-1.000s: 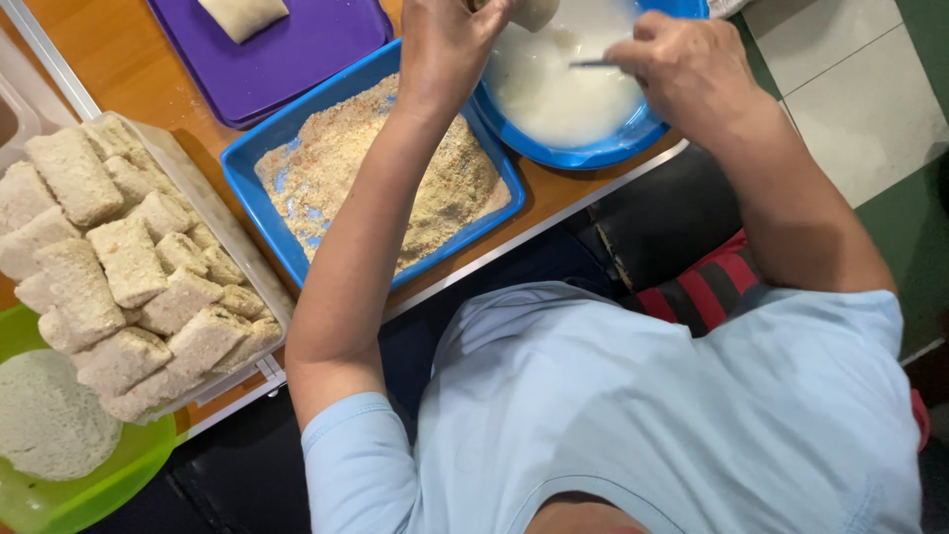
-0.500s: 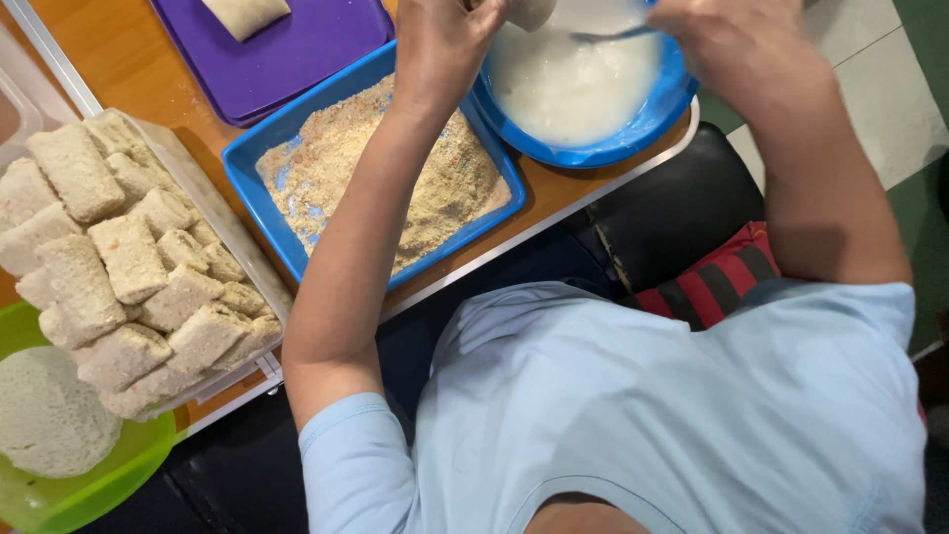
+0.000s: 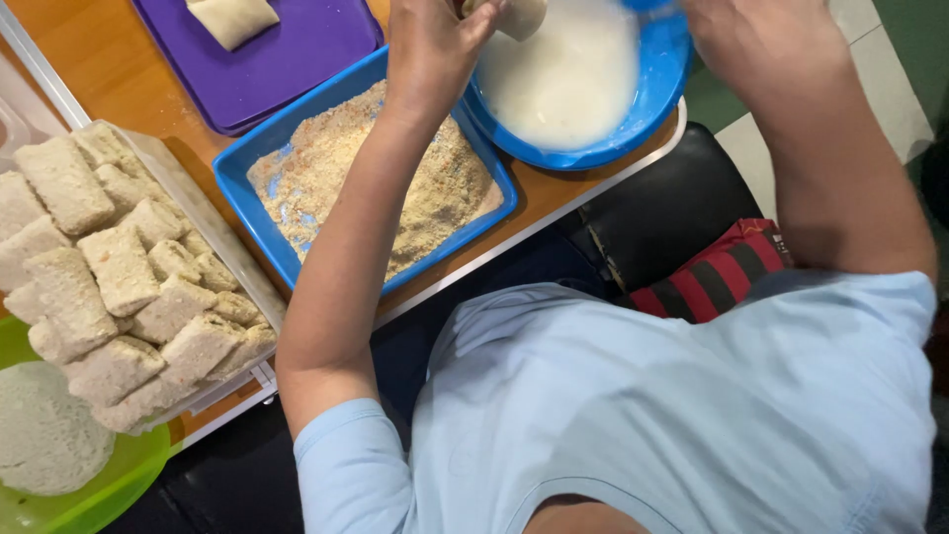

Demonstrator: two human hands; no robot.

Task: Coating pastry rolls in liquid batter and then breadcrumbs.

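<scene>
My left hand [image 3: 430, 49] reaches over the blue tray of breadcrumbs [image 3: 237, 203] and pinches a pale roll [image 3: 519, 15] at the near rim of the round blue bowl [image 3: 593, 153]. White batter [image 3: 568, 79] fills the bowl. At the bowl's right side my right hand [image 3: 761, 40] is raised against the top edge of the view. Its fingers are cut off, so I cannot see whether it holds anything.
A purple tray [image 3: 297, 69] carries one uncoated roll [image 3: 232, 18]. At left a clear container [image 3: 213, 227] is piled with several breaded pieces [image 3: 119, 267]. A green plate [image 3: 109, 489] holds a white round mass [image 3: 44, 430]. A black seat [image 3: 662, 213] and red striped cloth [image 3: 722, 277] lie below the table edge.
My right hand has moved from over the batter to the bowl's right rim, and the metal utensil it held is out of sight. My left hand stays at the bowl with the roll.
</scene>
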